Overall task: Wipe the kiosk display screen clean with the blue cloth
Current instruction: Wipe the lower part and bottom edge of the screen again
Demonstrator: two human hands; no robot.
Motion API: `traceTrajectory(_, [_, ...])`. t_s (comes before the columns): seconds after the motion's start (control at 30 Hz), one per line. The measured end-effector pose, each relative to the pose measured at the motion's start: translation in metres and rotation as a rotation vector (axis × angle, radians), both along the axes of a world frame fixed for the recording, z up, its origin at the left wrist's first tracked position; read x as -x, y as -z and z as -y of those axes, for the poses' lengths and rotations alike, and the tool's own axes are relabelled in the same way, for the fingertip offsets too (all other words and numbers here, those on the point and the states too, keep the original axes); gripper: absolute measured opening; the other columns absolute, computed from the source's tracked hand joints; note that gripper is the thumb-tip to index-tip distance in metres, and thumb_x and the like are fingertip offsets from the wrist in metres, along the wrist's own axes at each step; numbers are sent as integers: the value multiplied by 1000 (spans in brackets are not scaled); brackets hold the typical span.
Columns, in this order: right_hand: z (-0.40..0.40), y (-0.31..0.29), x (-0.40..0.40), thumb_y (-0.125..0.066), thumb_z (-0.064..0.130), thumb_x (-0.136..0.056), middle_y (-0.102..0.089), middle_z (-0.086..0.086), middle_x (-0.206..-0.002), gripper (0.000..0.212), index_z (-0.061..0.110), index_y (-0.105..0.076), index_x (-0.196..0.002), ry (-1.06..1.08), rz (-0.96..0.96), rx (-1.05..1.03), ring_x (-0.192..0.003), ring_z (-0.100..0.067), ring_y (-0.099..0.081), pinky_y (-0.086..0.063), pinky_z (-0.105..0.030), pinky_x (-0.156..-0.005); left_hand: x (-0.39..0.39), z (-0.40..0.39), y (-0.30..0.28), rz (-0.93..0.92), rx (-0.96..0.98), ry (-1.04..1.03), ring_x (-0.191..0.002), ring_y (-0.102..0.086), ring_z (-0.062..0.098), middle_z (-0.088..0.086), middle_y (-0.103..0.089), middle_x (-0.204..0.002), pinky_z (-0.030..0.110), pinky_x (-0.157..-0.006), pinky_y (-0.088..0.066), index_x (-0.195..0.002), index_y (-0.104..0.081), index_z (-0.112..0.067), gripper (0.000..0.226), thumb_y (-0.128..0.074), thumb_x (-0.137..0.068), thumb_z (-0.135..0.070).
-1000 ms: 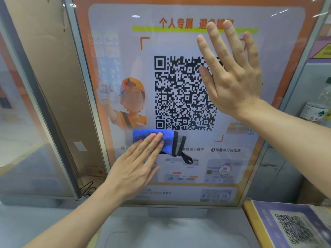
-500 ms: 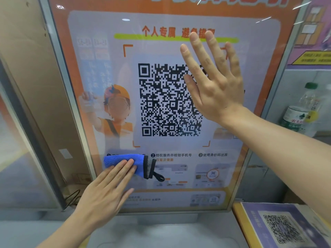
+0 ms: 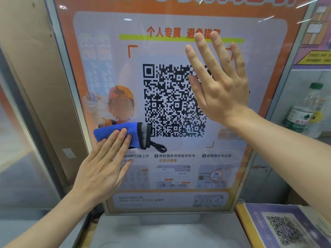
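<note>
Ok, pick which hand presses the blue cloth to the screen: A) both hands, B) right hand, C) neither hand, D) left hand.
D: the left hand lies flat with its fingers on the blue cloth against the kiosk screen; the right hand is open and bare over the QR code.

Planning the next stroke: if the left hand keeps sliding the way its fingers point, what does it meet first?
The left hand points up and right across the kiosk screen. Pushing the blue cloth, it would likely reach the QR code's lower left corner first.
</note>
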State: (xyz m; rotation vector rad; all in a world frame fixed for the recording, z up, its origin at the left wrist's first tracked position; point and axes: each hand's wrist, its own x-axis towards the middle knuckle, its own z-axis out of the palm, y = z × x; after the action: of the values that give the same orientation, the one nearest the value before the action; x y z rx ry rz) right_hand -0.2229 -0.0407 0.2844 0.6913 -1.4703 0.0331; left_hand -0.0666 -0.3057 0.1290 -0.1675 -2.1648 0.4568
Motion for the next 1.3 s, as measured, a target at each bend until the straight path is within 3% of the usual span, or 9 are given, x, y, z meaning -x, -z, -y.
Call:
traceTrajectory(0.27, [1, 0, 0, -42, 32, -107, -42, -8, -154, 46, 17, -43, -150, 3, -25, 1, -143, -31, -38, -32, -54, -115, -10, 16, 56, 47, 46, 23, -152, -10, 20, 7, -8, -165, 38, -124, -10, -157, -13, -9, 60, -27, -106, -38])
traceTrajectory(0.47, [2, 3, 1, -41, 31, -107, -43, -9, -153, 46, 17, -42, -151, 23, -61, 3, -141, -33, -41, -35, -54, -113, -17, 22, 43, 67, 81, 38, -151, -13, 21, 14, -28, -157, 38, -123, -14, -156, -17, -7, 62, -33, -104, -36])
traceTrajectory(0.57, [2, 1, 3, -42, 31, -107, -44, -8, -153, 46, 18, -41, -151, 44, -77, 17, -140, -32, -42, -36, -53, -113, -16, 23, 37, 50, 68, 39, -151, -14, 22, 12, -22, -160, 37, -123, -13, -155, -19, -6, 63, -37, -104, -37])
traceTrajectory(0.67, [5, 13, -3, -41, 35, -107, -42, -8, -154, 49, 16, -39, -152, 3, -2, 13, -143, -29, -38, -27, -49, -115, -15, 22, 41, 42, 44, 37, -151, -15, 22, 10, -14, -163, 37, -124, -12, -156, -19, -7, 61, -34, -105, -38])
traceTrajectory(0.83, [2, 94, -22, -45, 35, -105, -35, -3, -158, 50, 24, -37, -153, -17, 104, -246, -146, -24, -31, -24, -50, -114, -15, 24, 68, 25, 13, 21, -151, -14, 21, 8, -11, -164, 37, -124, -11, -156, -18, -8, 60, -32, -106, -37])
traceTrajectory(1.07, [10, 109, -15, -46, 32, -105, -34, -2, -158, 50, 24, -37, -153, -48, 106, -145, -146, -24, -31, -25, -52, -115, -27, 32, 107, 121, 1, 21, -151, -12, 19, 6, -10, -165, 37, -124, -12, -157, -13, -11, 62, -31, -105, -39])
traceTrajectory(1.2, [11, 111, -14, -46, 32, -105, -32, -2, -158, 50, 24, -37, -154, -28, 105, -134, -146, -24, -31, -24, -52, -115, -26, 41, 91, 124, 69, 72, -150, -19, 21, 11, -24, -160, 38, -123, -14, -157, -17, -10, 60, -33, -105, -36])
traceTrajectory(1.3, [13, 113, -16, -45, 31, -105, -34, -2, -158, 50, 24, -36, -154, -26, 108, -113, -146, -25, -31, -24, -52, -115, -26, 46, 69, 80, 43, 72, -150, -18, 23, 10, -16, -163, 38, -123, -14, -155, -22, -7, 60, -35, -105, -36])
